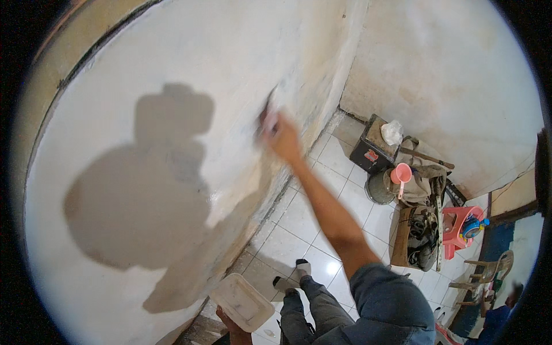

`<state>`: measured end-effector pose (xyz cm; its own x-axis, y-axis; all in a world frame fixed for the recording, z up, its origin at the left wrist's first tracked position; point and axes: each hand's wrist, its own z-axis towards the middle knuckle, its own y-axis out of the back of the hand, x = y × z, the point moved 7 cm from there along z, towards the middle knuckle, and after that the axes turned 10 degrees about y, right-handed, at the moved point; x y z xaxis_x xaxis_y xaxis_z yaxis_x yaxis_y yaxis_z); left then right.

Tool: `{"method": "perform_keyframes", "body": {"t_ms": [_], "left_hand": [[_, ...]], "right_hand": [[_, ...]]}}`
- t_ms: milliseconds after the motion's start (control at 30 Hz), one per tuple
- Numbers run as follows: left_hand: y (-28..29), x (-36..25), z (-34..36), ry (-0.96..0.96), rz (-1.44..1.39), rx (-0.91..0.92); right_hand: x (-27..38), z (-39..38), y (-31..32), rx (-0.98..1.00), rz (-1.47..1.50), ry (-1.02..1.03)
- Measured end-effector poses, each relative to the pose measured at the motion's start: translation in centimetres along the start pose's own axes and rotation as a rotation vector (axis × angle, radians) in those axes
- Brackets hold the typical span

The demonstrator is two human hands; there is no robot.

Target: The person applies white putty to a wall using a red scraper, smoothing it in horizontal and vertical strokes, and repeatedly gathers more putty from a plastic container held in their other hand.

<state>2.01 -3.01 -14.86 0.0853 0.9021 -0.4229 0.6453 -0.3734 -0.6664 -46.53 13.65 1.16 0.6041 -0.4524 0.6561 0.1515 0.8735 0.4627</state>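
My right hand (pixel 283 139) is raised against the pale wall (pixel 241 63), its fingers closed round a dark, thin-edged flat tool (pixel 265 110). Motion blurs both hand and tool, so the tool's exact kind does not show. Around it the wall has wet-looking, whitish smears and greyish patches. Low down, near the foot of the wall, my left hand (pixel 233 328) grips a shallow off-white rectangular tray (pixel 260 318) by its near left side. The tray is tilted, and a thin pale residue seems to coat its inside. Most of the left fingers are hidden beneath it.
White floor tiles (pixel 296 221) run below, with my socked feet (pixel 303 268) on them. By the far wall are a black box (pixel 368 152), a pink dipper (pixel 401 173), a bucket (pixel 376 190), a filled cardboard box (pixel 404 230) and a red stool (pixel 451 230). Another person (pixel 499 319) is at lower right.
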Motion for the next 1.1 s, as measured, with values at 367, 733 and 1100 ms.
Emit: {"method": "perform_keyframes", "body": {"t_ms": [367, 733, 1100], "left_hand": [[-2.1, -3.1, -4.2, -0.133, 0.054, -0.077], [-1.5, -1.9, -4.2, -0.195, 0.026, -0.083], [-4.1, -2.2, -5.4, -0.228, -0.085, -0.078]], "right_hand": [[3.8, 1.9, 9.5, -0.376, -0.010, -0.010], [8.4, -3.8, -1.2, -0.046, 0.016, 0.246], [7.5, 8.1, 11.6, -0.378, 0.001, 0.094]]}}
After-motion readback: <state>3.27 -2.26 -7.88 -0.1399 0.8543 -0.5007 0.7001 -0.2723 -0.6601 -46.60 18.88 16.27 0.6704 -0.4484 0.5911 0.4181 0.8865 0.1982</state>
